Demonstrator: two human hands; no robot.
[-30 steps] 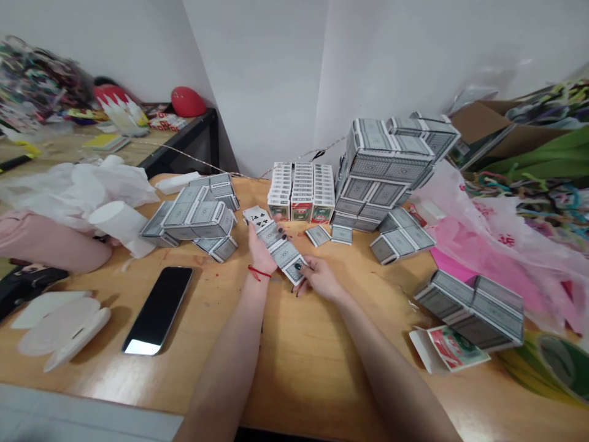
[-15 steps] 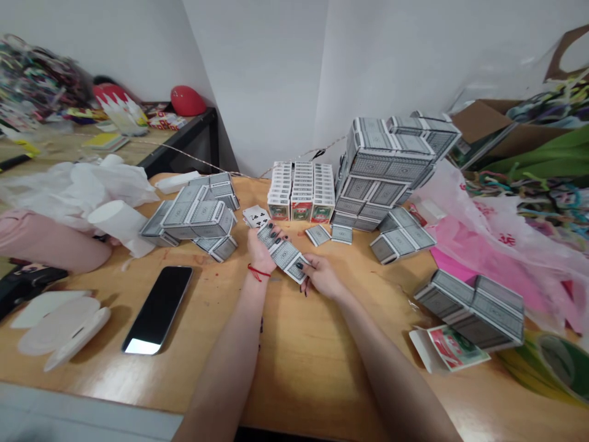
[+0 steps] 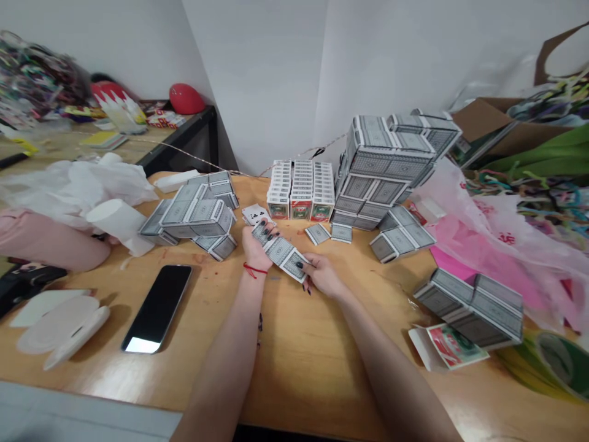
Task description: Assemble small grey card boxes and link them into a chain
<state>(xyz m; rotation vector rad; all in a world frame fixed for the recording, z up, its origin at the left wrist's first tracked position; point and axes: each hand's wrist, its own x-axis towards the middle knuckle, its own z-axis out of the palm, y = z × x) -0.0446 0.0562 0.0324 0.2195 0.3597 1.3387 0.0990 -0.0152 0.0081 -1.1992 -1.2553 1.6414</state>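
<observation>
Playing cards point(image 3: 281, 252), grey patterned backs up, lie in a short overlapping strip held between both hands just in front of the block of boxed decks point(image 3: 301, 190), above the wooden surface point(image 3: 294, 344). The left hand point(image 3: 254, 248) is closed on the strip's far end, with dark-nailed fingers curled over the top card and a red cord point(image 3: 250, 270) at the wrist. The right hand point(image 3: 323, 277) pinches the near end, thumb on top.

A face-up card point(image 3: 254, 214) with black club pips lies on the surface between the left hand and the boxed decks. Those boxes have red and green faces, but their print is too small to read.

Right of the boxed decks rises a tall stack of wrapped grey packs point(image 3: 386, 166). Further right is a pink bag point(image 3: 497, 245) with red characters I cannot read. A dark phone point(image 3: 157, 307) lies screen up, well to the left and nearer than the boxed decks.
</observation>
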